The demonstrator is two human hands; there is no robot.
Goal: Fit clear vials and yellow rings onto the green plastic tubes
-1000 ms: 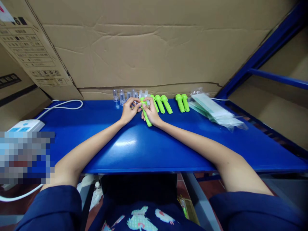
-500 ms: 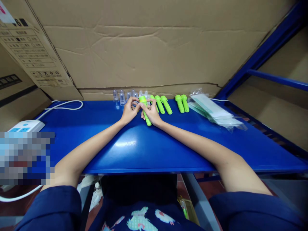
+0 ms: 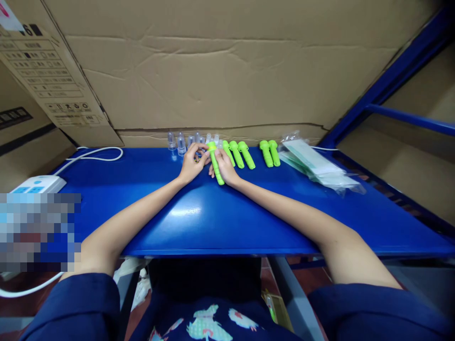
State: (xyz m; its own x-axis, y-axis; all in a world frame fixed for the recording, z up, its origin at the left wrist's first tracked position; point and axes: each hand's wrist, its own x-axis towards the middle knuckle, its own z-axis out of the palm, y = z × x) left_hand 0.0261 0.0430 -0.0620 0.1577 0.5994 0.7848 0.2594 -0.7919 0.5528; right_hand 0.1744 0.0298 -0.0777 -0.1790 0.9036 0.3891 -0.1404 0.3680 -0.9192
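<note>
Far centre of the tabletop point(image 3: 142, 203): right hand point(image 3: 224, 166), grip clenched around a green tube point(image 3: 216, 166); left hand point(image 3: 190, 163), grip pinching its far end beside clear caps point(image 3: 181, 142), apparently fitting a part; the next move calls for steady alignment.

Dim, even light (edges bowed), glare patch on the table point(image 3: 185, 211).

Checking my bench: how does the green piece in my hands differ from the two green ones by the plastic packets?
The held green piece is gripped in the right hand, with the left hand at its wider end; the green pair lies untouched on the table. The held green piece is alone, near the clear caps; the green pair lies side by side beside the plastic packets. Both are bright green with a wider far end.
</note>
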